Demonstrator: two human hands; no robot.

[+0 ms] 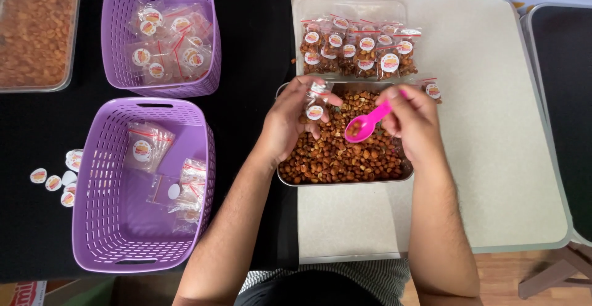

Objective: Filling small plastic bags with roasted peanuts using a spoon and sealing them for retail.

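My left hand (pixel 291 116) holds a small clear plastic bag (pixel 316 99) with round stickers over a metal tray (pixel 345 182) full of brown roasted nuts (pixel 345 155). My right hand (pixel 413 118) grips a pink plastic spoon (pixel 365 126) with a few nuts in its bowl, tilted toward the bag. Both hands hover above the tray, close together. Behind the tray lies a row of filled, sealed nut bags (pixel 361 50) on the beige tabletop.
Two purple baskets stand at the left: the near basket (pixel 92 219) holds empty stickered bags, the far basket (pixel 120 28) holds more. Loose round stickers (pixel 58 179) lie on the black cloth. A clear container of nuts (pixel 34 31) sits far left.
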